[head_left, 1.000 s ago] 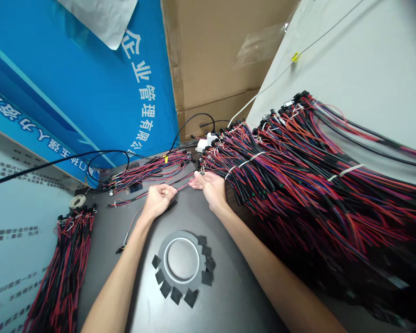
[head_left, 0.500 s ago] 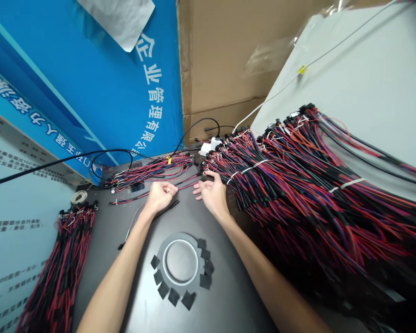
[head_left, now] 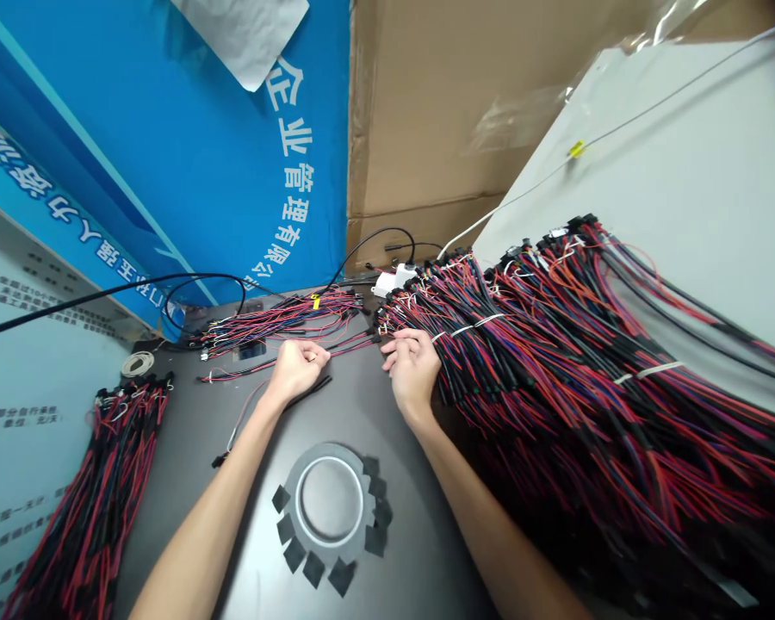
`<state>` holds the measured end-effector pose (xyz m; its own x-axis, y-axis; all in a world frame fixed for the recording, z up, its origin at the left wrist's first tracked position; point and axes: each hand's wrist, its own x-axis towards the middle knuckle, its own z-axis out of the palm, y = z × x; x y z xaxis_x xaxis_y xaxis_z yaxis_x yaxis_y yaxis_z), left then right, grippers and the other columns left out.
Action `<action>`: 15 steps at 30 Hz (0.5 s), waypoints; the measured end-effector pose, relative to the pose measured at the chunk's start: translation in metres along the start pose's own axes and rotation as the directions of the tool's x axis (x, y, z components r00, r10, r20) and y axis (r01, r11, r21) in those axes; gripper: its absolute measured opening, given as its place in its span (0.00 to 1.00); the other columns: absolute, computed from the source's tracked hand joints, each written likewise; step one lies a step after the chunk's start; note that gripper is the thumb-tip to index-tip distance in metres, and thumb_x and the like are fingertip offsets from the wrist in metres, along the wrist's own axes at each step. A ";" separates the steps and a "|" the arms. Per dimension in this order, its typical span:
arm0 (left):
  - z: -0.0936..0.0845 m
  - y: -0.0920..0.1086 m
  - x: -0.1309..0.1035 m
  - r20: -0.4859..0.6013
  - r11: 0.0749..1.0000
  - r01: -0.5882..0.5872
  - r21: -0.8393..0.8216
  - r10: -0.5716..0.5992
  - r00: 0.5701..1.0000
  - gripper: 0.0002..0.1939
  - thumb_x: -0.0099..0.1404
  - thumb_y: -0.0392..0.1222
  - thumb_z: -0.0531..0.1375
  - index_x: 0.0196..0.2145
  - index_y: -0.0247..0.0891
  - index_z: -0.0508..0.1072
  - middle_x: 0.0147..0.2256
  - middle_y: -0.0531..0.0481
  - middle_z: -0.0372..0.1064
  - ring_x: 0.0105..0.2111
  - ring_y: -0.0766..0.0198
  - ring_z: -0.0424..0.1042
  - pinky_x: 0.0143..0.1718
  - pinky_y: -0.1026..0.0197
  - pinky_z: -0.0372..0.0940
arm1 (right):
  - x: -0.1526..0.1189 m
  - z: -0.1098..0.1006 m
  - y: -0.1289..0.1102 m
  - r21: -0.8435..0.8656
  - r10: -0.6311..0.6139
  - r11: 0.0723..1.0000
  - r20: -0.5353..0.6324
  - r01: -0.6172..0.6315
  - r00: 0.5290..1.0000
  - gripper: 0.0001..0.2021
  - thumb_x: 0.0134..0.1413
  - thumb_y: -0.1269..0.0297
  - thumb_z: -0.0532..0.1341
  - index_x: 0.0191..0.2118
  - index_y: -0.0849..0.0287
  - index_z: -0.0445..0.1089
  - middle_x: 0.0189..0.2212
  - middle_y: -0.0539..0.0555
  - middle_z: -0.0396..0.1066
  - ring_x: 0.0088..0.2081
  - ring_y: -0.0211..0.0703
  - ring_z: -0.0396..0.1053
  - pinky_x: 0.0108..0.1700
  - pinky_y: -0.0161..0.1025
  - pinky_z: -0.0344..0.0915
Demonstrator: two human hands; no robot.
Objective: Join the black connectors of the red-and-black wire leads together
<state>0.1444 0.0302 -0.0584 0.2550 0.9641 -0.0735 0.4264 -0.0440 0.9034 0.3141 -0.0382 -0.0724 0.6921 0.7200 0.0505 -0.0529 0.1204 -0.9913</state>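
My left hand [head_left: 299, 368] is closed in a pinch on a red-and-black wire harness [head_left: 350, 346] above the grey table. From those fingers the harness runs right to a dark connector end beside my right hand [head_left: 413, 370]. My right hand's fingers are curled in; whatever they hold, if anything, is hidden. Below the left hand a black sleeved cable end [head_left: 313, 389] lies on the table. Nearer me sits a grey ring-shaped tape roll [head_left: 331, 499], with several black tape pieces stuck around its edge.
A large tied heap of red, blue and black harnesses [head_left: 555, 344] fills the right side. A looser bundle [head_left: 284, 319] lies at the back, another [head_left: 122, 482] at the left. Behind stand a blue printed panel [head_left: 232, 189] and cardboard [head_left: 426, 112]. A white plug [head_left: 393, 280] sits nearby.
My right hand has moved slightly right, and its spread fingers have curled in. My left hand keeps its pinch on the harness. The view has shifted a little.
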 end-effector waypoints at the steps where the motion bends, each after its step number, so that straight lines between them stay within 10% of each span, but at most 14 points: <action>1: 0.000 0.000 0.000 0.000 1.000 0.007 -0.006 -0.007 1.000 0.09 0.46 0.41 0.61 0.20 0.31 0.76 0.18 0.47 0.69 0.19 0.67 0.61 0.24 0.63 0.55 | 0.001 -0.001 0.000 0.007 -0.038 0.999 -0.031 0.038 0.999 0.06 0.50 0.63 0.54 0.34 0.59 0.62 0.21 0.46 0.70 0.15 0.29 0.61 0.18 0.27 0.56; 15: 0.000 -0.002 -0.001 0.022 1.000 0.024 0.006 -0.024 0.999 0.11 0.46 0.42 0.60 0.22 0.30 0.76 0.18 0.47 0.67 0.18 0.68 0.58 0.23 0.63 0.52 | 0.005 -0.003 0.002 -0.067 -0.058 0.996 0.059 0.062 0.997 0.07 0.53 0.64 0.53 0.36 0.59 0.64 0.25 0.47 0.70 0.18 0.30 0.59 0.23 0.30 0.56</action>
<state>0.1436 0.0296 -0.0600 0.2641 0.9588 -0.1044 0.4373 -0.0225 0.8991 0.3197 -0.0363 -0.0745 0.6500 0.7512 0.1148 0.0381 0.1187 -0.9922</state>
